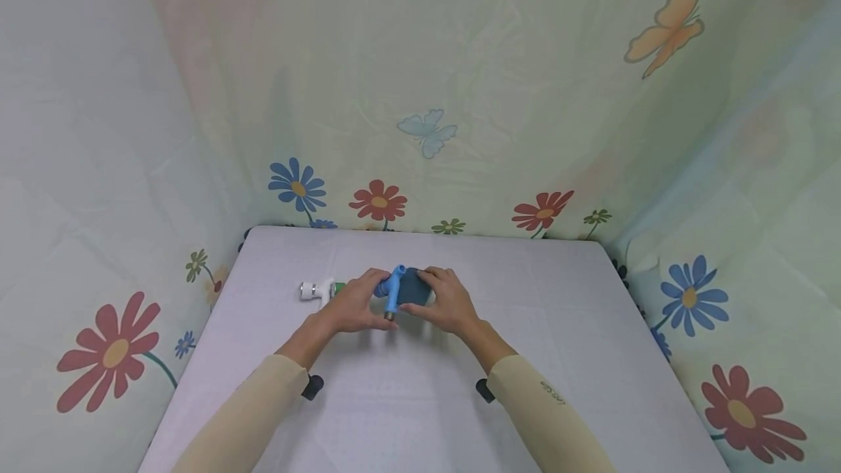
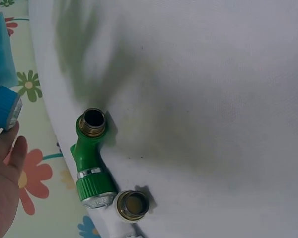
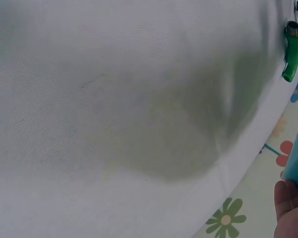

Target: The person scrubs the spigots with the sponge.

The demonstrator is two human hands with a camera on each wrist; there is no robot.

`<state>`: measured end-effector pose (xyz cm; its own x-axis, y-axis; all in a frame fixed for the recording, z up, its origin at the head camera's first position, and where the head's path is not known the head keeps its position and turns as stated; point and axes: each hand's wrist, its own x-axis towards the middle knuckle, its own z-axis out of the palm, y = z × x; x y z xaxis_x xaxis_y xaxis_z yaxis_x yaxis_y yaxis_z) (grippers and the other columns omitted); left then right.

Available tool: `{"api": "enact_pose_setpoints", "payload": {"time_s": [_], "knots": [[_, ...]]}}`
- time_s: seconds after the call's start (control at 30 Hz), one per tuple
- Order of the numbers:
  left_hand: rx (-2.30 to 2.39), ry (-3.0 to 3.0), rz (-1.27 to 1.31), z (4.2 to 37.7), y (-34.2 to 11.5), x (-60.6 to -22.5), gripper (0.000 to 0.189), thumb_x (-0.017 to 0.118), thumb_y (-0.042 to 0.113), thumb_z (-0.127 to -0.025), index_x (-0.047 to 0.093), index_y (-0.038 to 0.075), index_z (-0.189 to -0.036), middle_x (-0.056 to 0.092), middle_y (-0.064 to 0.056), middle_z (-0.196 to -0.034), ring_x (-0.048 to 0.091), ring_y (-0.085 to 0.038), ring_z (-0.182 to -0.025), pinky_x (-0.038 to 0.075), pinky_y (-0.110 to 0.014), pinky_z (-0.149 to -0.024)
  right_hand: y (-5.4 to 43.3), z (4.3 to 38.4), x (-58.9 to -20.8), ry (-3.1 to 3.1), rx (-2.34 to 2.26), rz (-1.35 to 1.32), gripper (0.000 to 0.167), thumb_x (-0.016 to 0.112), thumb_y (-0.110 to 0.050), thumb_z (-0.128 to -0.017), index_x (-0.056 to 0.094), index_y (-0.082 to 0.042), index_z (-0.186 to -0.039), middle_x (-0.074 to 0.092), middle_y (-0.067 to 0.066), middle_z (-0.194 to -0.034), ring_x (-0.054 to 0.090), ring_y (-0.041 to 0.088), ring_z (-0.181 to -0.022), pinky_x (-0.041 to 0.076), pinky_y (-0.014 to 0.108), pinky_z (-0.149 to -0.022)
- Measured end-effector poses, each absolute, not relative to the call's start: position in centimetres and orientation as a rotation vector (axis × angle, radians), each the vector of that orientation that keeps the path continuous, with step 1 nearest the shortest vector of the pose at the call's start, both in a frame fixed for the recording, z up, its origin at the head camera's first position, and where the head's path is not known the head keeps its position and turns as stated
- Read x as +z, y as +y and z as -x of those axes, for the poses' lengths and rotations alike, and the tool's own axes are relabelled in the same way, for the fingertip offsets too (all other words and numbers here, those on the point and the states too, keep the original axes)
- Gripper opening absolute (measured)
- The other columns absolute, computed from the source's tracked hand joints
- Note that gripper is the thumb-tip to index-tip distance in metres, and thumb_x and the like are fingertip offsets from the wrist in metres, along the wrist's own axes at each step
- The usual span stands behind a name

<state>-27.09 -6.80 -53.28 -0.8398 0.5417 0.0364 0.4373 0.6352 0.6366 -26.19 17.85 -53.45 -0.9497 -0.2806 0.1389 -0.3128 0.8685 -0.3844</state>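
Both arms reached forward over the table (image 1: pixel 558 327) in beige sleeves, elbows apart and wrists angling inward, so the two hands met near the middle, facing each other. And there it was, the blue tap (image 1: pixel 393 290), held above the surface right between them! The left hand (image 1: pixel 359 303) had it from the left, back of the hand upward, the fingers bent over the far side at the knob and the thumb stretched along the near side, close to the threaded metal end, which pointed back toward the person. Over on the other side, the right hand (image 1: pixel 448 301) mirrored that shape, pinching a teal block (image 1: pixel 414 287), fingers along its far edge and thumb below on the near one. The block sat just beside the tap, its near corner by the spout; whether the two touched, you couldn't tell. From the left wrist, only part of the left hand showed at the frame's edge, under the tap's silver-capped knob. Down on the table, left of the action, lay a green tap (image 2: pixel 88 153), mostly hidden behind the left hand in the head view, its threaded mouth facing up, and right by its knob a white tap (image 1: pixel 322 289), also with a metal thread. Behind it all hung a flowered sheet (image 1: pixel 525 93).
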Motion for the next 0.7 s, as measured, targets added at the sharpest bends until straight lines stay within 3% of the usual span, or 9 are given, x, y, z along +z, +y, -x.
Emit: {"api": "enact_pose_setpoints", "payload": {"time_s": [0.13,0.23,0.37,0.7], "knots": [[0.995,2.665,-0.799,27.11,-6.71,-53.05,0.128,0.089,0.06,-0.073,0.008,0.032,-0.167,0.04,-0.009,-0.165,0.047,-0.029,-0.147,0.045,-0.053,-0.118,17.82,26.13,-53.44,-2.953,0.613,-0.496,0.087,0.076,-0.07,-0.082,0.059,-0.015,-0.148,0.058,0.008,-0.148,0.054,0.029,-0.132,0.057,0.046,-0.105],[0.966,2.655,-0.788,27.08,-6.62,-52.83,0.129,0.089,0.057,-0.074,-0.002,0.046,-0.165,0.033,-0.007,-0.169,0.044,-0.03,-0.149,0.044,-0.055,-0.118,17.76,26.06,-53.39,-2.951,0.592,-0.512,0.088,0.075,-0.07,-0.082,0.059,-0.015,-0.148,0.058,0.008,-0.149,0.054,0.028,-0.132,0.057,0.045,-0.105],[0.941,2.655,-0.78,27.0,-6.53,-52.61,0.127,0.09,0.054,-0.074,0.0,0.05,-0.164,0.033,-0.008,-0.169,0.046,-0.032,-0.147,0.046,-0.057,-0.115,17.73,26.0,-53.39,-2.955,0.565,-0.527,0.088,0.075,-0.071,-0.082,0.059,-0.016,-0.148,0.058,0.008,-0.149,0.054,0.028,-0.131,0.057,0.044,-0.105],[0.903,2.662,-0.779,27.08,-6.35,-52.41,0.128,0.092,0.053,-0.073,0.005,0.042,-0.166,0.034,-0.008,-0.168,0.046,-0.032,-0.146,0.047,-0.057,-0.115,17.73,26.0,-53.66,-2.956,0.535,-0.543,0.088,0.075,-0.072,-0.081,0.059,-0.016,-0.147,0.059,0.008,-0.148,0.055,0.028,-0.129,0.056,0.045,-0.106]]}}
